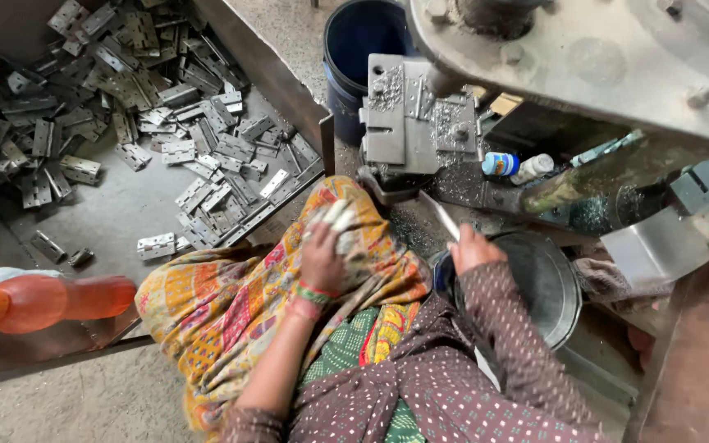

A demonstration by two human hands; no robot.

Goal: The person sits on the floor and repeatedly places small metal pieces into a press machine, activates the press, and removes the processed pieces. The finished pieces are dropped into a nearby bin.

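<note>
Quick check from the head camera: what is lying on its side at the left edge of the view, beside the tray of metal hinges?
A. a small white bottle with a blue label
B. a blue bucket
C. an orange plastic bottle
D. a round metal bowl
C: an orange plastic bottle lies on its side at the left edge, just below the tray scattered with metal hinges; the bucket, bowl and small bottle sit over to the right.

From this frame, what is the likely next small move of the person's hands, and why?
Probably the left hand carries its metal hinges up to the press die: it holds them on the knee just below it, while the right hand holds a thin rod pointing at it.
</note>
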